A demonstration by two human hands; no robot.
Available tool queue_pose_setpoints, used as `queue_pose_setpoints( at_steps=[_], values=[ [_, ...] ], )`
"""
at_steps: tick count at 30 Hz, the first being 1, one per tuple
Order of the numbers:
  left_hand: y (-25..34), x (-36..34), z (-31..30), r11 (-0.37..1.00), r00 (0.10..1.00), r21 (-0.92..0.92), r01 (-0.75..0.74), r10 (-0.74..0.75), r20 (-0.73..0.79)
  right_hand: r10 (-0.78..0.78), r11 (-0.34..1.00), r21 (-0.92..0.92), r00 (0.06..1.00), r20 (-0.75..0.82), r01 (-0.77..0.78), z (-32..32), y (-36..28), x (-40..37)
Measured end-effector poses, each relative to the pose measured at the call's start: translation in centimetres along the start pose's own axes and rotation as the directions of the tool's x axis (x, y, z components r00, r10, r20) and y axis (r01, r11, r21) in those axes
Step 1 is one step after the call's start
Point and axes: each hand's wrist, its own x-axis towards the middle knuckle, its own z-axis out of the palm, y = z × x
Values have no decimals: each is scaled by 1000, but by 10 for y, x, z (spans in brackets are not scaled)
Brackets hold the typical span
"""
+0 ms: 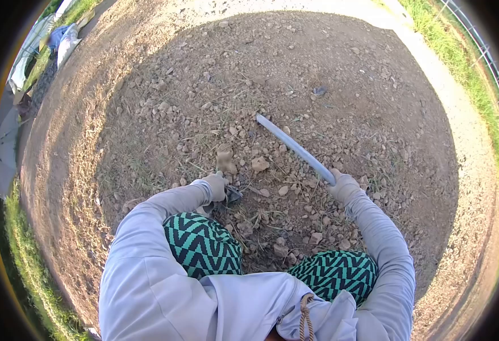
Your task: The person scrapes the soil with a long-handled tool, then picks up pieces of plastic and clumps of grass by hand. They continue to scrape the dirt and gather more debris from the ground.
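My right hand (342,183), gloved, is closed around the near end of a long grey blade or bar (295,149) that slants up and left over the soil, its tip at the centre of the view. Low to the ground by my left knee, my gloved left hand (217,184) grips a dark clump (232,195), seemingly weeds or roots. Both arms are in pale grey sleeves. My knees in green-and-black patterned fabric (204,243) are bent below the hands. Dry clods of earth (259,164) lie between the two hands.
Bare, cloddy brown soil (295,74) spreads all around, with dry grass stalks. Green grass borders the plot at left (30,273) and right (465,68). A wire fence (491,68) runs at far right. Pale sheets and cloth (62,42) lie at the upper left edge.
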Motion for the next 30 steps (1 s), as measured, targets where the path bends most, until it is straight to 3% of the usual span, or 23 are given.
queue_pose_setpoints(
  at_steps=[4,8,11,12,16,21,25,27,28,30],
  values=[
    [-4,3,6,1000,998,-23,-9,7,-56,-65,998,-10,998,10,65,-7,-57,16],
    [-7,0,11,999,994,-29,-20,17,-108,-262,960,-96,965,-1,261,-29,-53,-11],
    [-8,0,13,997,994,-68,-21,13,-109,-267,954,-162,961,-70,253,-24,-22,-4],
    [-8,1,11,998,996,-61,-25,20,-86,-156,978,-148,987,-34,150,-40,-29,-12],
    [-8,-4,6,997,997,-70,-41,35,-73,47,999,-12,988,-147,-49,-32,-15,11],
    [-12,3,11,997,997,-58,-41,37,-74,-165,985,-55,986,-33,163,-2,-19,-1],
    [-14,8,17,996,995,-84,-18,9,-98,-374,914,-114,917,140,390,-14,-41,-28],
    [-15,6,23,995,984,-94,-29,12,-179,-380,917,-95,920,92,388,-9,-33,-32],
    [-14,4,19,989,991,-145,9,-29,-132,-383,917,-93,922,65,387,-9,-29,-34],
    [-10,0,13,993,996,-115,14,-24,-84,-229,972,-56,973,-10,228,-14,-23,-34]
  ],
)
